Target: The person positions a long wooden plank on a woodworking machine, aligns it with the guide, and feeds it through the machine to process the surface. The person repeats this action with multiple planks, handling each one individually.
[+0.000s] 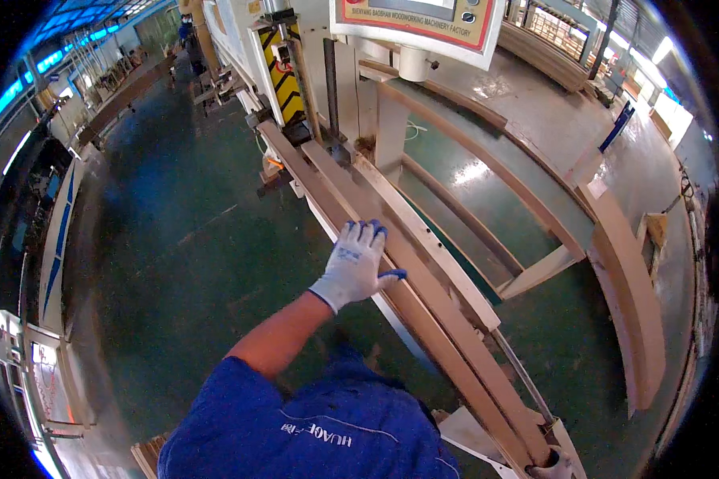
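Note:
My left hand [353,265], in a white glove with blue fingertips, lies across the top of a long brown wooden board [438,337]. Its fingers are stretched out and the thumb points to the right along the wood. A second long board [454,310] lies close beside the first, on its right. Both run from the machine's column at the top down to the lower right. By their near end is a pale rounded shape that looks like my gloved right hand [558,466]; the picture's edge cuts it off and its fingers cannot be made out.
A white machine with a control panel [419,22] and a yellow-and-black striped plate [287,80] stands at the far end. Right of the boards are a wooden frame [487,144] and a thick curved beam [627,295]. Green floor [176,231] extends to the left.

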Demonstrator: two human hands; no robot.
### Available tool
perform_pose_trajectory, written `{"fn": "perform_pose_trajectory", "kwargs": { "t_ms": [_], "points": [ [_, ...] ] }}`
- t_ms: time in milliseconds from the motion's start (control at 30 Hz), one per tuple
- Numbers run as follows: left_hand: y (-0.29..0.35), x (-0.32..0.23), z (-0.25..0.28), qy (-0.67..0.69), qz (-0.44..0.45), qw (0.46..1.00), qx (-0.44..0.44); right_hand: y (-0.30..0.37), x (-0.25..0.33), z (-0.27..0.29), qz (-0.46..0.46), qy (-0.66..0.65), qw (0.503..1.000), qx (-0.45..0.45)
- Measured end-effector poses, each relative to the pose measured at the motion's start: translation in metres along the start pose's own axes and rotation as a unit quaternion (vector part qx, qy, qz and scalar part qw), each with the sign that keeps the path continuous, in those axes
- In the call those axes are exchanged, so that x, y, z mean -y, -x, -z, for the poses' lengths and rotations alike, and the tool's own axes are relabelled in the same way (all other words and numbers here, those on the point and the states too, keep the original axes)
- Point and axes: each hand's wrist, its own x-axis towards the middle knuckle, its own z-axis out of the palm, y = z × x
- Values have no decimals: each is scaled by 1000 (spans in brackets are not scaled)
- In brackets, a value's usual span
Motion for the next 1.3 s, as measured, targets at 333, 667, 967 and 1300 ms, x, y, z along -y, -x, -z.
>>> {"fn": "perform_pose_trajectory", "kwargs": {
  "t_ms": [333, 667, 967, 1300],
  "points": [
    [-45, -14, -36, 49, -6, 997, 55, 20, 67, 17, 110, 34, 993, -34],
    [-67, -9, -54, 63, 44, 991, 111, -42, 85, 17, 211, 108, 971, -26],
    [-97, 6, -52, 65, 104, 973, 197, -107, 46, -43, 105, 78, 959, -252],
    [-129, 45, -72, 7, 147, 971, 187, -102, 162, -58, 153, -22, 966, -205]
  ]
}}
